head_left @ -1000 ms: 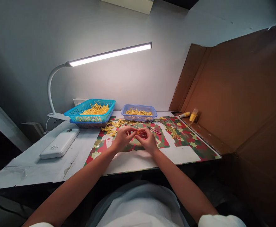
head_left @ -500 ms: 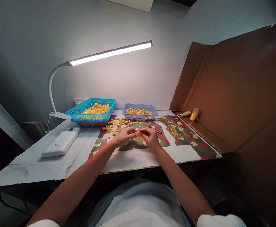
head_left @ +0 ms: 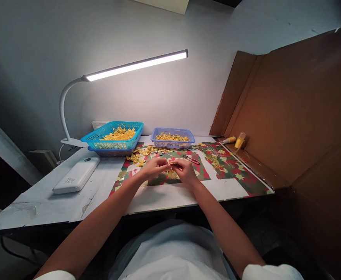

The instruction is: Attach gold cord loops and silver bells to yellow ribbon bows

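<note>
My left hand (head_left: 155, 168) and my right hand (head_left: 184, 170) meet fingertip to fingertip over the patterned mat (head_left: 225, 155). Pinched between both sets of fingers is a small gold ribbon piece (head_left: 172, 163), mostly covered by the fingertips; its exact shape is too small to make out. Below it a bit of gold material (head_left: 171, 171) shows between the hands. Just beyond my right hand lies a pair of small pink-handled snips (head_left: 191, 160). Beyond my left hand, loose gold ribbon pieces (head_left: 137, 158) are scattered on the mat.
A turquoise basket (head_left: 93, 140) of gold pieces stands back left, a purple basket (head_left: 173, 144) at the back. To the left are a white power bank (head_left: 76, 177) and a lit lamp (head_left: 138, 65). Thread spools (head_left: 240, 140) stand right, by a cardboard wall (head_left: 278, 101).
The gold piece between my fingertips has turned from hanging down to lying more level. My hands have shifted only slightly, staying together.
</note>
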The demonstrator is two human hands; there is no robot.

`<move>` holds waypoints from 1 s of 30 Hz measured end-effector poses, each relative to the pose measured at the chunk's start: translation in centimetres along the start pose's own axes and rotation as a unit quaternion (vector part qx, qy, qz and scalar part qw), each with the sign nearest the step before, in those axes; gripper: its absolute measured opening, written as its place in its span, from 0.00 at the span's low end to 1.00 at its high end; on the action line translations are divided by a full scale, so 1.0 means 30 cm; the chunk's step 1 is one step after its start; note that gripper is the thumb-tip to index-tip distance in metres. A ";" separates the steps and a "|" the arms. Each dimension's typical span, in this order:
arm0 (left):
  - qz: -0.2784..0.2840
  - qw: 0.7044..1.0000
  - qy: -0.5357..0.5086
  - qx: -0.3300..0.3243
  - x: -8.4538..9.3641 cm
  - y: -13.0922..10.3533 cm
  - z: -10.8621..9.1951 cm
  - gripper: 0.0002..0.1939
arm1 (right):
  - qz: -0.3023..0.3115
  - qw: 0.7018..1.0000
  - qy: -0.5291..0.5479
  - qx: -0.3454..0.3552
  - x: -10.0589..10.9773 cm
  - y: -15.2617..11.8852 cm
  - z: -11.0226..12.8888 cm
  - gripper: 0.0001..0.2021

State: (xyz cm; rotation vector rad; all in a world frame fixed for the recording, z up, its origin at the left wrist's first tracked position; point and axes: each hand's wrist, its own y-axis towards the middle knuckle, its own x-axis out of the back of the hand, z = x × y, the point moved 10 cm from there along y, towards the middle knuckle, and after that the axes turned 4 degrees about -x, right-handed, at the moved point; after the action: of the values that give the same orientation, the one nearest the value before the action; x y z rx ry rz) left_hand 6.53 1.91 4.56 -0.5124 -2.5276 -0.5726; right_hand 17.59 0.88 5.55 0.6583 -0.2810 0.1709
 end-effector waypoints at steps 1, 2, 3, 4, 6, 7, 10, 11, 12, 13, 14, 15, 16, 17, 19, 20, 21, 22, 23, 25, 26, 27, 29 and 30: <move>-0.003 1.000 -0.005 -0.002 0.001 0.001 0.001 0.18 | 0.000 1.000 0.004 -0.003 0.001 -0.001 0.003 0.07; -0.006 1.000 -0.009 -0.001 0.001 0.002 0.004 0.18 | -0.001 1.000 0.006 -0.004 0.003 -0.003 0.010 0.07; -0.009 1.000 -0.013 0.000 0.002 0.003 0.007 0.18 | -0.005 1.000 0.002 -0.001 0.008 -0.006 0.021 0.08; -0.013 1.000 -0.016 0.003 0.004 0.004 0.010 0.18 | -0.016 1.000 -0.007 0.007 0.018 -0.010 0.036 0.09; -0.030 0.999 -0.021 0.001 0.016 0.005 0.010 0.18 | -0.061 0.997 -0.037 0.035 0.053 -0.022 0.075 0.11; -0.044 0.999 -0.020 -0.001 0.025 0.005 0.007 0.18 | -0.089 0.993 -0.056 0.051 0.072 -0.031 0.096 0.11; -0.084 0.996 0.001 -0.008 0.053 0.003 -0.003 0.20 | -0.128 0.982 -0.106 0.088 0.090 -0.050 0.135 0.04; -0.095 0.995 0.015 -0.010 0.060 0.001 -0.008 0.20 | -0.126 0.980 -0.119 0.093 0.084 -0.051 0.137 0.02; -0.105 0.994 0.029 -0.013 0.066 -0.001 -0.014 0.20 | -0.123 0.980 -0.129 0.092 0.076 -0.050 0.134 0.02; -0.111 0.993 0.039 -0.016 0.070 -0.002 -0.019 0.20 | -0.122 0.979 -0.137 0.088 0.071 -0.048 0.126 0.02; -0.116 0.992 0.045 -0.019 0.071 -0.003 -0.023 0.20 | -0.125 0.979 -0.141 0.080 0.068 -0.045 0.117 0.02; -0.117 0.992 0.047 -0.021 0.071 -0.003 -0.025 0.20 | -0.128 0.979 -0.143 0.073 0.066 -0.042 0.107 0.02; -0.116 0.992 0.045 -0.020 0.068 -0.003 -0.024 0.20 | -0.130 0.979 -0.141 0.065 0.065 -0.039 0.097 0.02; -0.114 0.992 0.041 -0.019 0.066 -0.003 -0.023 0.20 | -0.129 0.980 -0.138 0.058 0.064 -0.036 0.088 0.02; -0.113 0.993 0.036 -0.018 0.062 -0.002 -0.020 0.20 | -0.127 0.983 -0.128 0.042 0.064 -0.031 0.071 0.03; -0.114 0.993 0.034 -0.018 0.062 -0.002 -0.019 0.20 | -0.129 0.983 -0.124 0.033 0.066 -0.029 0.064 0.03; -0.116 0.993 0.034 -0.019 0.062 -0.002 -0.018 0.20 | -0.132 0.984 -0.119 0.025 0.070 -0.029 0.057 0.03; -0.117 0.992 0.035 -0.021 0.063 -0.002 -0.018 0.20 | -0.137 0.984 -0.114 0.019 0.074 -0.028 0.052 0.04; -0.119 0.992 0.036 -0.022 0.064 -0.003 -0.018 0.20 | -0.141 0.984 -0.108 0.015 0.078 -0.028 0.049 0.04; -0.121 0.991 0.044 -0.022 0.064 -0.003 -0.016 0.20 | -0.148 0.984 -0.099 0.013 0.082 -0.029 0.046 0.05; -0.121 0.991 0.050 -0.024 0.064 -0.003 -0.016 0.20 | -0.149 0.984 -0.095 0.012 0.083 -0.028 0.045 0.05; -0.121 0.991 0.057 -0.026 0.063 -0.004 -0.016 0.19 | -0.149 0.985 -0.091 0.009 0.083 -0.028 0.042 0.05; -0.123 0.989 0.076 -0.033 0.062 -0.005 -0.020 0.19 | -0.146 0.986 -0.086 -0.001 0.080 -0.026 0.036 0.04; -0.126 0.988 0.086 -0.038 0.063 -0.006 -0.024 0.18 | -0.145 0.986 -0.084 -0.006 0.079 -0.025 0.032 0.04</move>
State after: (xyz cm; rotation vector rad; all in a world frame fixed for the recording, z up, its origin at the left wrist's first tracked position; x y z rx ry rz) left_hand 5.21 1.88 6.08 -0.1605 -2.4265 -0.7734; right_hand 19.82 -0.15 6.58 0.6950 -0.3444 -0.1658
